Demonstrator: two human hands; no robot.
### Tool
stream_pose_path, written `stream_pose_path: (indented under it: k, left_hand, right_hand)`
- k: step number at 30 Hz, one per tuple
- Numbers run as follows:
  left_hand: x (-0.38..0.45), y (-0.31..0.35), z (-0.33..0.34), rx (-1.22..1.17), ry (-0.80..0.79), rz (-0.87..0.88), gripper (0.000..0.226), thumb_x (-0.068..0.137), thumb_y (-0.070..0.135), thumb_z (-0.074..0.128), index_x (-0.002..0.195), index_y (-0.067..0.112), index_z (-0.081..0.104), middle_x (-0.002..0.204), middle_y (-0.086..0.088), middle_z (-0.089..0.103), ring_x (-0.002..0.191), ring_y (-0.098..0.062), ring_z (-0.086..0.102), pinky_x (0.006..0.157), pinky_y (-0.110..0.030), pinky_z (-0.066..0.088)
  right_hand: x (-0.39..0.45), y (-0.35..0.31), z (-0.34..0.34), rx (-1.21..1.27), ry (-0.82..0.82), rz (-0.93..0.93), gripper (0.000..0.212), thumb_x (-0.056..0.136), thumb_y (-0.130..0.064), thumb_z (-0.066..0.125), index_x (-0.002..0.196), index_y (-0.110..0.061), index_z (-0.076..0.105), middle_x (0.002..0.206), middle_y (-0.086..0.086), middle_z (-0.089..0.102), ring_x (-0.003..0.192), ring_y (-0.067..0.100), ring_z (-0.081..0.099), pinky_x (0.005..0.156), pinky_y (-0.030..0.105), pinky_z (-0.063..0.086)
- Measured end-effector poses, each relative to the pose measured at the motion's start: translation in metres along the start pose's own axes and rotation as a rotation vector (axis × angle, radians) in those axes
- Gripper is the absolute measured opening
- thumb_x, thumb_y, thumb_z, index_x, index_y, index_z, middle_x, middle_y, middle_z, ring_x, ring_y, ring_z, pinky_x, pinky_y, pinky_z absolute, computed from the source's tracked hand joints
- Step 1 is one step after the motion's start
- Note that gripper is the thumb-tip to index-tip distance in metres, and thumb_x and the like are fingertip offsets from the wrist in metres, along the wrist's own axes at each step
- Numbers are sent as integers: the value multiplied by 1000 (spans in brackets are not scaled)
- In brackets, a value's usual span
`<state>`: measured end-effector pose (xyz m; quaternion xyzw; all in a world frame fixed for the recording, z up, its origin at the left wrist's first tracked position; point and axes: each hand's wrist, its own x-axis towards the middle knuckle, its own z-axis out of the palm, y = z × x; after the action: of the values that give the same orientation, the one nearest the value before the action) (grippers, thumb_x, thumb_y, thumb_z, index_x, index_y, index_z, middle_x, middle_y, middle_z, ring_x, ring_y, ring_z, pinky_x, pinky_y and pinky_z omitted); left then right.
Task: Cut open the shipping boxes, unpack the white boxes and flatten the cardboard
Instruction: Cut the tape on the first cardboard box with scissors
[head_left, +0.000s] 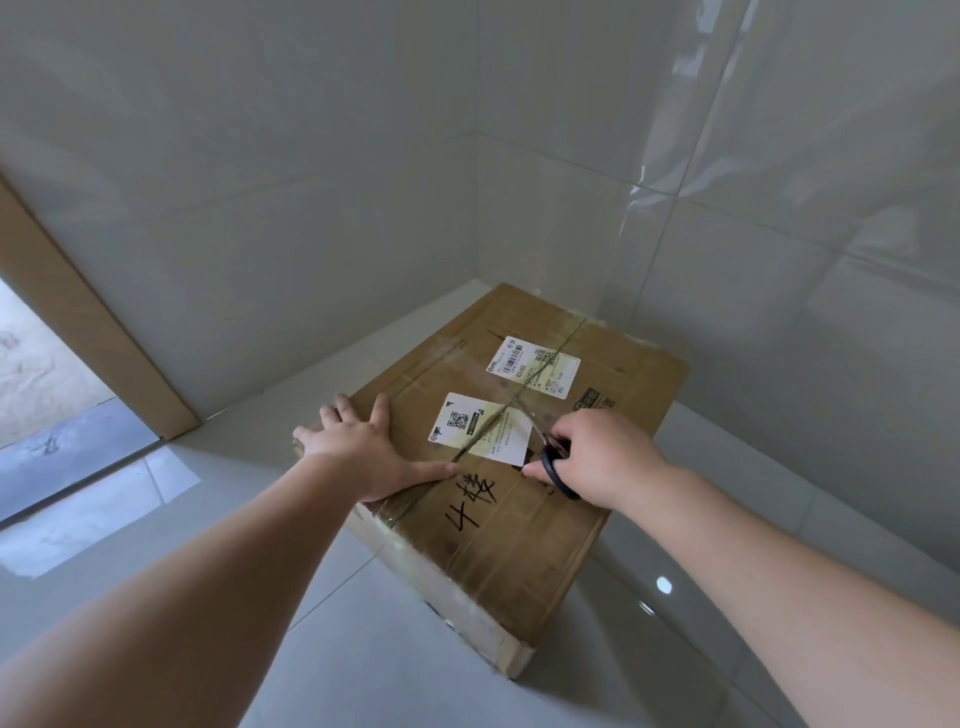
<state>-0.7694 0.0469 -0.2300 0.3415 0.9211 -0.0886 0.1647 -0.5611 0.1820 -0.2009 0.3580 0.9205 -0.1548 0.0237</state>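
On the pale tiled floor (208, 649), one flat brown cardboard shipping box (519, 545) is laid, its long axis running from the near short end away toward the tiled wall corner (475, 208). Clear tape is seen along its centre seam. Black handwriting, "4" and a character, is marked on the near half. The left hand (363, 447) is pressed flat on the left lid, fingers spread. The right hand (602, 457) is curled around the black-handled scissors (558, 467), whose blades are hidden at the seam. Two white printed labels are counted: the nearer label (483, 434) with a QR code, the farther label (532, 366) with barcode and QR code; small print cannot be read. Farther left, a brown door frame (88, 332) is seen.
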Motion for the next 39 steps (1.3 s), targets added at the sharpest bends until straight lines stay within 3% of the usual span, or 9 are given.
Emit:
stream_pose_path:
  k: [5,11,15,17,19,22,25,34,39]
  left_hand:
    - [-13,13,-1,24,-75,-107,161,5,107,17,148,36,-3,154,-19,13,138,-36,17,97,-58,29]
    - [-40,21,2,-20,-224,-319,173,-4,104,14,150,30,-5,132,-19,37,116,-36,41,86,-50,41]
    - [-63,14,9,-64,-319,-384,174,3,106,12,152,15,1,147,-26,25,129,-46,35,100,-56,35]
    - [-69,9,16,17,-343,-309,166,16,106,3,152,12,8,152,-30,12,136,-48,25,107,-63,21]
    - [-75,2,29,78,-225,-194,146,32,104,-5,149,16,-10,155,-25,-14,142,-46,12,105,-70,7]
    - [-76,-9,53,95,79,393,117,56,99,-2,146,27,-19,150,-2,-35,144,-27,-20,105,-60,-21]
    - [-76,-13,53,124,21,778,120,57,100,24,148,34,-19,150,11,-33,140,-16,-31,108,-48,-25]
    - [-72,4,60,106,87,750,117,60,95,29,147,35,-21,153,15,-27,141,-17,-28,108,-67,-11]
    - [-75,43,61,3,122,612,116,60,94,25,149,31,-13,159,10,-14,145,-22,-18,105,-71,-10]
  right_hand:
    - [-3,-7,-5,-288,0,161,45,85,-59,59,81,-15,49,73,-2,48,73,22,52,56,27,37]
    - [-7,-14,3,-254,-44,119,45,86,-51,63,104,-11,57,102,6,62,85,24,56,64,29,43]
    - [-8,-27,20,-206,-19,155,57,89,-50,57,129,-11,44,114,11,59,103,32,55,83,41,51]
    - [-7,-33,25,-169,-37,176,58,90,-51,56,130,-12,41,115,12,56,104,33,53,85,45,51]
    - [-3,-34,27,-118,-44,139,59,89,-49,58,130,-11,41,116,14,55,105,33,53,84,44,52]
    - [2,-32,27,-96,-37,91,59,88,-49,60,128,-10,43,117,15,56,107,33,53,85,43,52]
    - [4,-28,26,-94,-29,48,60,86,-51,61,127,-10,45,117,15,56,106,33,53,85,41,52]
    - [1,-16,22,-149,56,-27,56,86,-53,59,126,-17,45,116,9,57,107,30,54,85,41,47]
    - [-4,-6,12,-160,115,-57,49,85,-57,57,118,-21,50,106,5,59,100,28,57,73,35,41]
